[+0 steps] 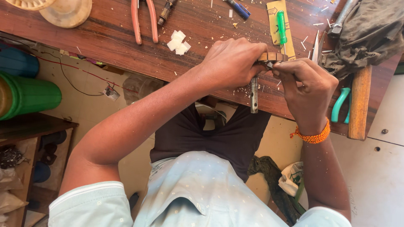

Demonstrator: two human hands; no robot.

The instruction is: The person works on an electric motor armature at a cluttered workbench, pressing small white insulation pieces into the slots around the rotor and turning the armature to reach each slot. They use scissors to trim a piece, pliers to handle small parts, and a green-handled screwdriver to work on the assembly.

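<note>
Left hand (231, 63), right hand (305, 86), wooden piece (272, 56) seemingly pinched between

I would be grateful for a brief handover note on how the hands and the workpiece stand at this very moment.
Left hand: closed over a small wooden piece at the workbench edge.
Right hand: fingertips pinching at the same piece from below.
A metal tool hangs down between the hands; which hand grips it is unclear.
Shavings lie on the bench, so some cutting looks done.
Nearby: pliers, green screwdriver, hammer.
</note>
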